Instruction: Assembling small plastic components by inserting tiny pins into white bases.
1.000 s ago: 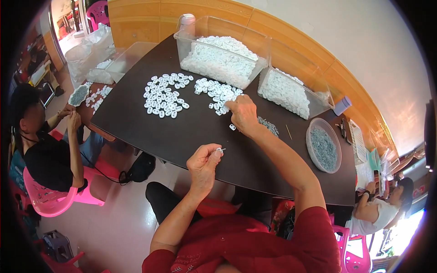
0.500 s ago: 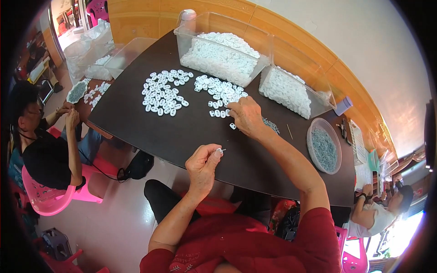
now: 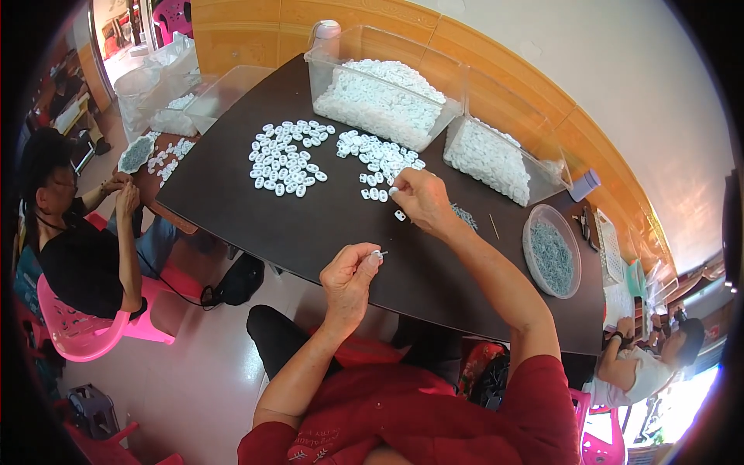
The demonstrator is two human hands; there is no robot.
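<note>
At the far left a seated person in a black shirt (image 3: 74, 256) on a pink chair (image 3: 77, 329) works with both hands at the left end of the dark table (image 3: 256, 225). There a small round dish (image 3: 137, 153) lies beside a few white pieces.

Near the middle of the table, toward its far edge, lie 2 loose groups of small white plastic pieces (image 3: 285, 157), flat on the top. Behind them, at the far edge, stands a clear bin (image 3: 380, 97) full of the same pieces.

The left hand (image 3: 349, 283) is raised over the near edge of the table. Its thumb and fingertips are pressed together and pinch a small white piece with a thin metal pin (image 3: 380, 253).

The right hand (image 3: 421, 200) rests at the edge of the second group, fingers curled down; I cannot tell if it holds something.

Further right a second clear bin (image 3: 496, 159) holds white pieces, and a round clear bowl (image 3: 552, 249) of grey metal pins stands near the right end.
</note>
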